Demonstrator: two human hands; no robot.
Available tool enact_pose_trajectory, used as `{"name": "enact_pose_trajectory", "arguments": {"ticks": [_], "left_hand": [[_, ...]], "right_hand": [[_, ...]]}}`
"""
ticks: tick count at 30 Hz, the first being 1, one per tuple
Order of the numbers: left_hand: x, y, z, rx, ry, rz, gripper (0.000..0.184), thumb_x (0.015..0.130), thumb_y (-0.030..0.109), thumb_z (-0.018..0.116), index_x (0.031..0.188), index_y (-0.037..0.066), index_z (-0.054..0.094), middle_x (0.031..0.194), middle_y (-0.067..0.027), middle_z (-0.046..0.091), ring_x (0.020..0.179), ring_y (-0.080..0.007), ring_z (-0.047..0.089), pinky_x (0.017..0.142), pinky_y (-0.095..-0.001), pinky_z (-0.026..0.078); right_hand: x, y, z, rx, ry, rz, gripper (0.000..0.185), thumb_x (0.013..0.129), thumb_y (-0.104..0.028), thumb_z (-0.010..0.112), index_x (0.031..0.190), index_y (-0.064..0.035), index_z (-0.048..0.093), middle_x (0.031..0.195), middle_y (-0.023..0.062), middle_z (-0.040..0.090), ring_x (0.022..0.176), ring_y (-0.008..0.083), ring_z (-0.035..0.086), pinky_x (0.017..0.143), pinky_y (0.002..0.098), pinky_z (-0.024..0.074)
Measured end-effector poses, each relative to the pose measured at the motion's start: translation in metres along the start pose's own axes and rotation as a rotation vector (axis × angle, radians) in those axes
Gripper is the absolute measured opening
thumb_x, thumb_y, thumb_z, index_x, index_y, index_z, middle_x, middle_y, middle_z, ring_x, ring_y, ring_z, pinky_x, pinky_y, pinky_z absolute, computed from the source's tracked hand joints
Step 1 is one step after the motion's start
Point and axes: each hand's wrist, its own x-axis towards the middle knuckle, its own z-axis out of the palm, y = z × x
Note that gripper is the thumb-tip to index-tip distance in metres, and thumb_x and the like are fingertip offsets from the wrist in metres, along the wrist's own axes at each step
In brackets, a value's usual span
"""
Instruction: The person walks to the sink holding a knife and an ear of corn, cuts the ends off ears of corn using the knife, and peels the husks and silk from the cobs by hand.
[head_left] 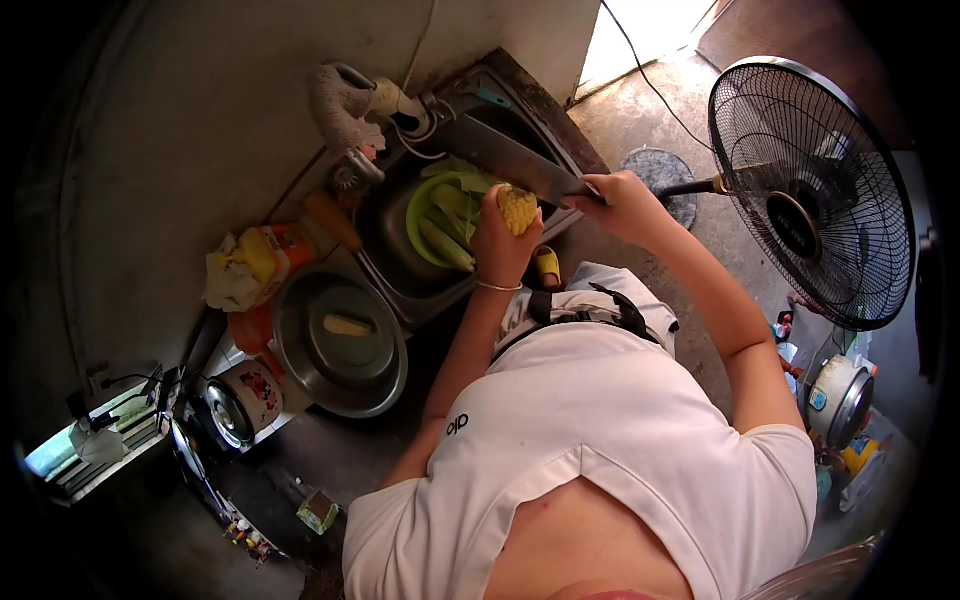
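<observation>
My left hand (pixel 503 243) is wrapped round a yellow corn cob (pixel 517 210), holding it up over the near edge of the sink. In my right hand (pixel 625 208) is the handle of a wide-bladed cleaver (pixel 520 163), its blade stretching left above the sink, close to the cob. Below them, a bright green basin (pixel 413 222) in the sink holds several pale green cobs and husks (pixel 448 217). Beside the sink stands a steel basin (pixel 392 372) with one pale yellow piece (pixel 346 325), perhaps corn, lying in it.
The metal sink (pixel 385 270) has a faucet (pixel 395 103) with a cloth (pixel 340 105) at its wall side. A standing fan (pixel 810 195) is to my right. Left of the steel basin are an orange-and-yellow package (pixel 275 255) and a lidded pot (pixel 245 400).
</observation>
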Motion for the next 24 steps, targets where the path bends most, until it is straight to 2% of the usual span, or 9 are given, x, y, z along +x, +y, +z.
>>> {"name": "enact_pose_trajectory", "arguments": {"ticks": [10, 12, 16, 18, 22, 24], "left_hand": [[0.0, -0.009, -0.003, 0.103, -0.01, 0.024, 0.061, 0.072, 0.023, 0.074, 0.121, 0.007, 0.043, 0.104, -0.018, 0.06, 0.092, -0.0382, 0.06, 0.075, -0.0433, 0.05], [0.001, -0.017, -0.003, 0.189, 0.057, 0.152, 0.059, 0.071, 0.022, 0.072, 0.121, 0.008, 0.044, 0.105, -0.0142, 0.06, 0.09, -0.0342, 0.061, 0.072, -0.0426, 0.05], [0.001, -0.023, -0.007, 0.172, 0.044, 0.135, 0.058, 0.071, 0.021, 0.071, 0.121, 0.009, 0.045, 0.107, -0.012, 0.059, 0.091, -0.0331, 0.061, 0.073, -0.0416, 0.05], [0.002, -0.026, -0.007, 0.178, 0.063, 0.145, 0.057, 0.071, 0.022, 0.071, 0.12, 0.01, 0.046, 0.107, -0.0121, 0.059, 0.092, -0.0329, 0.06, 0.074, -0.0413, 0.05], [0.002, -0.029, -0.009, 0.186, 0.056, 0.118, 0.057, 0.071, 0.023, 0.071, 0.121, 0.009, 0.046, 0.108, -0.0121, 0.059, 0.093, -0.0325, 0.06, 0.075, -0.041, 0.05], [0.003, -0.027, -0.012, 0.187, 0.006, 0.028, 0.059, 0.069, 0.021, 0.072, 0.121, 0.008, 0.046, 0.108, -0.0127, 0.059, 0.093, -0.0331, 0.06, 0.076, -0.0407, 0.05]], "right_hand": [[0.001, 0.0, -0.003, 0.047, -0.037, 0.013, 0.027, 0.083, -0.025, 0.065, 0.093, -0.001, 0.067, 0.061, 0.0207, 0.055, 0.058, 0.0361, 0.057, 0.057, 0.0389, 0.0452], [0.002, 0.003, -0.002, 0.046, -0.047, -0.005, 0.027, 0.082, -0.026, 0.066, 0.093, -0.0011, 0.067, 0.061, 0.0213, 0.055, 0.058, 0.0361, 0.057, 0.057, 0.0394, 0.0449], [0.001, 0.001, 0.007, 0.027, -0.025, -0.005, 0.028, 0.083, -0.028, 0.065, 0.088, -0.0013, 0.066, 0.062, 0.0208, 0.056, 0.06, 0.0365, 0.058, 0.057, 0.041, 0.0456], [0.001, 0.0, 0.013, -0.115, 0.055, -0.065, 0.028, 0.084, -0.03, 0.062, 0.081, -0.0022, 0.063, 0.061, 0.0191, 0.057, 0.063, 0.0368, 0.059, 0.058, 0.0433, 0.0466], [0.001, 0.0, 0.023, -0.188, 0.104, -0.109, 0.028, 0.085, -0.03, 0.061, 0.076, -0.0036, 0.06, 0.059, 0.0172, 0.057, 0.064, 0.0366, 0.06, 0.059, 0.045, 0.0474], [0.002, -0.001, 0.026, -0.255, 0.13, -0.1, 0.028, 0.085, -0.031, 0.06, 0.075, -0.0042, 0.059, 0.059, 0.0169, 0.056, 0.063, 0.036, 0.06, 0.058, 0.0451, 0.0473]]}}
